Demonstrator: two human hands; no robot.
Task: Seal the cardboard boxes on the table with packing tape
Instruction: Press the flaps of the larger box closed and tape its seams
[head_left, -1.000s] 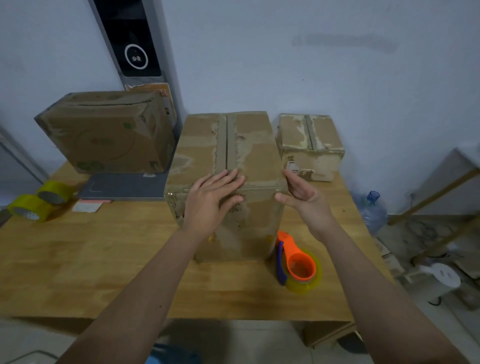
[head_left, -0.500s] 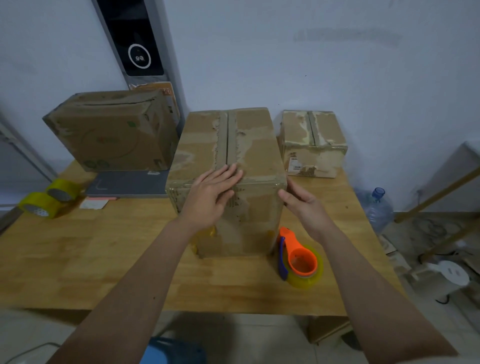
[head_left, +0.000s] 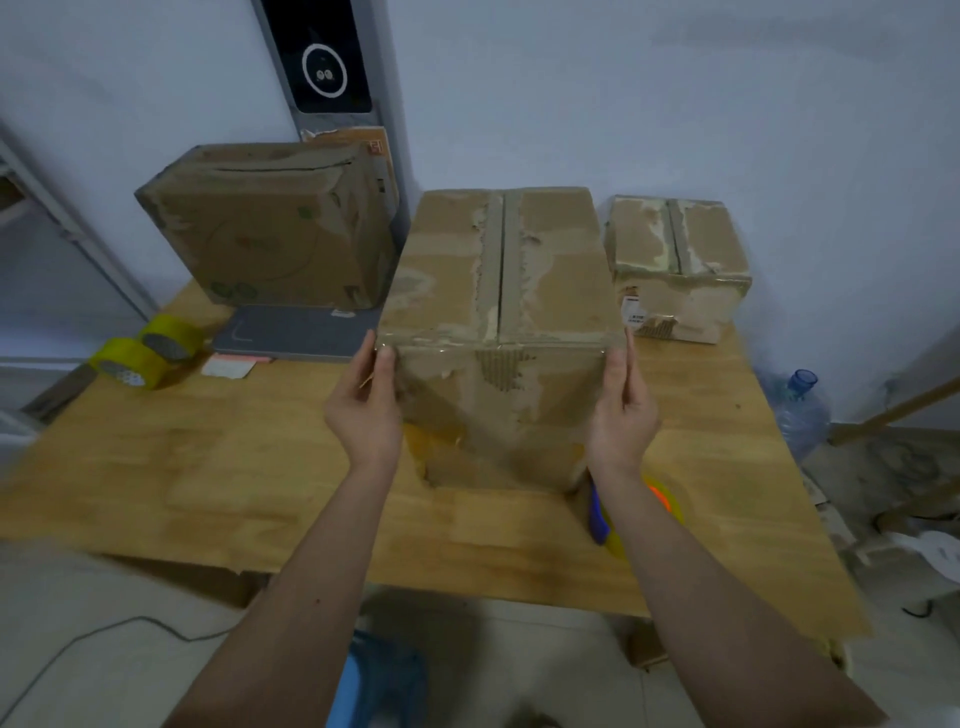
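Box (head_left: 501, 291) stands mid-tabletop (head_left: 208, 467), top seam facing up. Left hand (head_left: 366, 410) and right hand (head_left: 621, 410) spread flat, fingers straight, pressing opposite sides near the top edge. Tape dispenser (head_left: 667, 501) lies just beside the right wrist.

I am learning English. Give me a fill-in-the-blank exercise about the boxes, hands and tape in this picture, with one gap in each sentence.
1. The table bears ___ cardboard boxes.
2. The box between the left hand and the right hand stands in the ___ of the row.
3. The two tape rolls near the table's left edge are ___.
Missing words: three; middle; yellow.
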